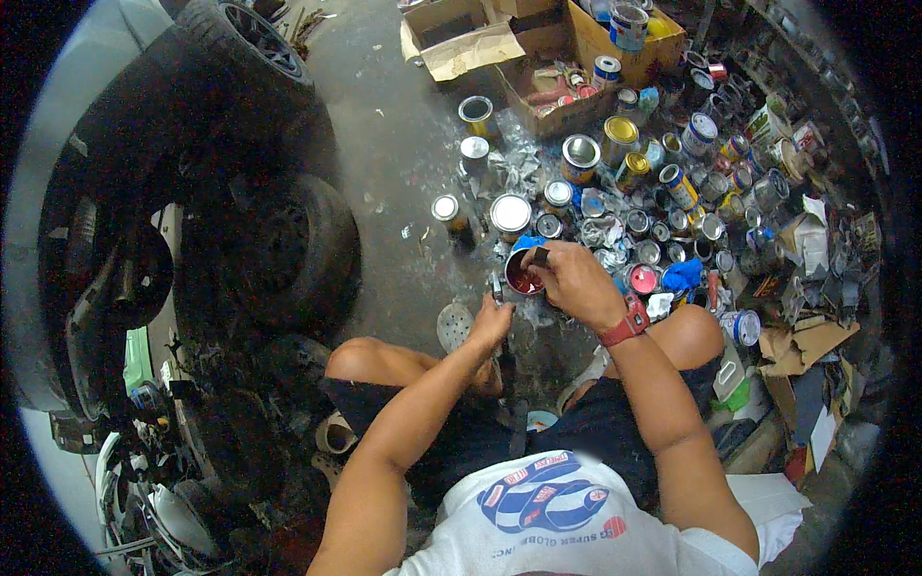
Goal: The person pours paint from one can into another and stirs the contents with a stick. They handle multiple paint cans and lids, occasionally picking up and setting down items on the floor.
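Can (509, 279): round, open-topped and metal, with dark red liquid (523, 281) inside; it is in front of the person, just ahead of the left hand and below the right; whether it rests on the floor cannot be told.
Right hand (579, 278): fingers clamped on a small, dark, flat-ended piece (541, 256) over the can's mouth; a light pinch and slow, small circles would likely suit, keeping clear of the rim so nothing splashes.
Left hand (492, 324): fingers appear closed around a slim, silver-grey piece (497, 287) beside the can; contact with the can is unclear, but a steady hold here should help stop tipping.
Watch (627, 323): chunky and red, on the right wrist; best kept higher than the rim.
Neighbour: a white-lidded, round metal can (510, 213) stands near, beyond the open one, so short strokes seem safer than wide sweeps.
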Tool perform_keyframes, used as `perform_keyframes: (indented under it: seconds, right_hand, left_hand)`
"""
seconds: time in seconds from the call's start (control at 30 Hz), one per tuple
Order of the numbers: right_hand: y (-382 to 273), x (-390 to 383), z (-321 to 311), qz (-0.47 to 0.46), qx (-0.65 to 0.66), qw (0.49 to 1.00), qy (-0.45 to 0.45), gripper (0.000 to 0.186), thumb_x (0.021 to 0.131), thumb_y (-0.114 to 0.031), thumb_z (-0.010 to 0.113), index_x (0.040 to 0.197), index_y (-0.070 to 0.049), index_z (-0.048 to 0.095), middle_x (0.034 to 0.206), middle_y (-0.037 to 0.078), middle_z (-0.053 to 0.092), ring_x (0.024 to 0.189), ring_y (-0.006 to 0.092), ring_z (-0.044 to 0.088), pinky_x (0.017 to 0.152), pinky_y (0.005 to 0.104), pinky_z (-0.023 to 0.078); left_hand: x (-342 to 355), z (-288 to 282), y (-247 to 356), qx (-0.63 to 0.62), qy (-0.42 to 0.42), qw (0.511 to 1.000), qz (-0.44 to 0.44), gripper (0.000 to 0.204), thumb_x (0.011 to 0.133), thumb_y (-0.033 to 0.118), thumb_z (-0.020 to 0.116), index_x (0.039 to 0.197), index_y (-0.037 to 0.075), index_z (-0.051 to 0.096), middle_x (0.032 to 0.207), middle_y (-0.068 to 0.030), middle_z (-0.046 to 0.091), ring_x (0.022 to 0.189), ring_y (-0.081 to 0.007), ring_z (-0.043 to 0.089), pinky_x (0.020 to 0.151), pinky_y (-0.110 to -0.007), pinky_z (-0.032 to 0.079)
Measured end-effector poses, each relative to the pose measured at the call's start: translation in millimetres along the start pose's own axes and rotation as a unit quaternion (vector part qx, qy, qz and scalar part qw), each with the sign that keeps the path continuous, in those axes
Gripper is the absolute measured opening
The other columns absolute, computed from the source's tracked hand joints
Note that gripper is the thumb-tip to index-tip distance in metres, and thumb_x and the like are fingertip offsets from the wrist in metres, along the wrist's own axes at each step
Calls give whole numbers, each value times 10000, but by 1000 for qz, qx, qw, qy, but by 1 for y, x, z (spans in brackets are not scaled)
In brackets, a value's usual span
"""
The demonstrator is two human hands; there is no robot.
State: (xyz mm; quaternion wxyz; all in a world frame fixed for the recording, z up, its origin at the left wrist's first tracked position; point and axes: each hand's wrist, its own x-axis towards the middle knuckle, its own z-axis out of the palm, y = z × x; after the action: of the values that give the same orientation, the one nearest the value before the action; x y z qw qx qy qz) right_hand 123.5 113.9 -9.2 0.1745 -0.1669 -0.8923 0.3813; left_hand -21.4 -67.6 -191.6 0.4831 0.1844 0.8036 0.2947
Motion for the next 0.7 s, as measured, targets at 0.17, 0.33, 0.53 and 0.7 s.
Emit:
perform_keyframes:
  seconds: [0.17,0.33,0.53,0.7]
  right_hand:
    - [19,-1,7,-12,-7,1000,7,107,1016,-67,744,1105,-47,801,1031,195,803,985,429,770,895,495,604]
    - [15,4,7,-31,16,999,19,152,976,-141,769,1033,0,768,1038,262,775,1004,492,740,904,578,594]
    - [7,4,-1,-22,13,1000,17,160,976,-142,769,1061,-7,781,1009,258,778,1011,493,745,911,571,597]
    - [2,5,-4,17,-30,999,-23,122,983,-88,740,1073,-21,789,1033,233,789,1011,480,753,919,551,601]
  left_hand:
    - [5,5,-1,-15,20,999,21,650,1024,368,678,1514,-21,500,1236,-291,756,1157,-446,749,1036,-526,563]
    - [13,6,-14,-3,73,997,20,405,1035,296,673,1309,8,598,1024,-120,698,929,-242,637,830,-430,532]
    - [-20,-1,21,-31,37,999,0,458,1040,294,673,1387,7,588,1079,-116,710,971,-246,645,888,-419,535]
    - [-4,-2,6,-17,14,1000,10,702,1027,375,640,1561,-59,502,1403,-357,721,1343,-498,694,1153,-521,511]
